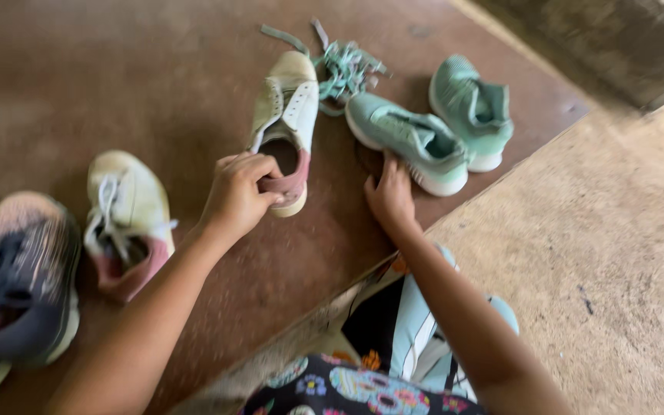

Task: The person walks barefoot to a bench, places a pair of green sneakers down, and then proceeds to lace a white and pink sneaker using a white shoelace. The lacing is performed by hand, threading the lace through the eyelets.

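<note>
My left hand (pixel 238 192) grips the pink heel of a cream sneaker without laces (pixel 289 107) that lies on the brown raised floor (pixel 117 69). My right hand (pixel 390 196) rests on the floor, its fingertips touching the heel end of a mint green sneaker (pixel 409 138). A second mint green sneaker (pixel 472 107) stands just beyond it. A tangle of green laces (pixel 345 69) lies by the toe of the cream sneaker. Another cream sneaker with laces and pink lining (pixel 127 219) sits to the left.
A dark sneaker with a pale toe (pixel 24 280) lies at the far left edge. The brown floor ends in a step edge (pixel 455 207) running diagonally, with lower tan concrete ground (pixel 601 253) to the right. My patterned clothing (pixel 378 369) shows at the bottom.
</note>
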